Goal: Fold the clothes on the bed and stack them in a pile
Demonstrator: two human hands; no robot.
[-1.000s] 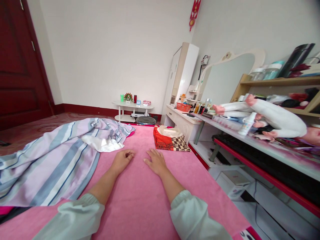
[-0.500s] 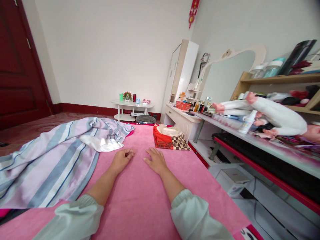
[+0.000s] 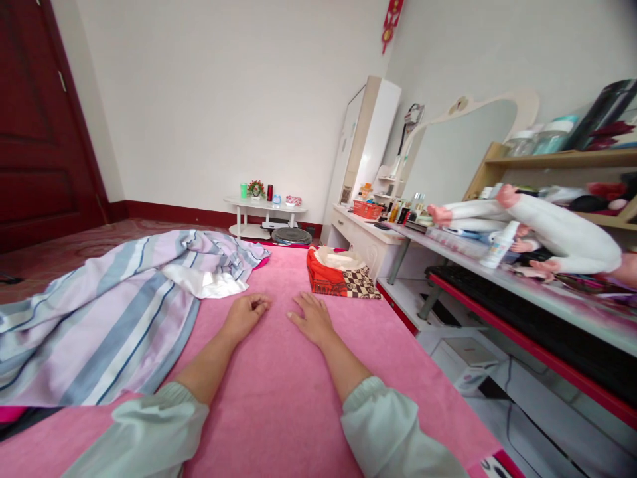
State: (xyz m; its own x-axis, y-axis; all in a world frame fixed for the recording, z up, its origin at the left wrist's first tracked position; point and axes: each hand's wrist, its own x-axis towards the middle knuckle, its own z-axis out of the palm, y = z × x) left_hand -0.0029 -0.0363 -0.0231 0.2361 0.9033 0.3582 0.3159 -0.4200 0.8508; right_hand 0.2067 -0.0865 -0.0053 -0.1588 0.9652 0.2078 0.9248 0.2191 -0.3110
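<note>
My left hand (image 3: 247,315) rests on the pink bed cover (image 3: 279,398) with fingers curled towards the thumb. What is between them, if anything, is too small or hidden to make out. My right hand (image 3: 313,318) lies flat on the same cover, fingers stretched out and thumb apart. Just beyond it lies a folded red, white and brown-checked cloth (image 3: 331,273), which the hand does not touch. Left of my left hand, a shiny white cloth (image 3: 212,282) lies on a rumpled striped sheet (image 3: 134,318) in grey, lilac and white.
To the right stands a desk (image 3: 542,285) bearing a doll (image 3: 567,229) and a white bottle (image 3: 500,244). A dresser with a mirror (image 3: 462,153) is behind it. Beyond the bed's far edge is a low white table (image 3: 269,206). A dark red door (image 3: 44,133) is at left.
The view has shifted slightly, so the room's things appear a little further right. Both hands keep nearly the same place and pose on the pink cover.
</note>
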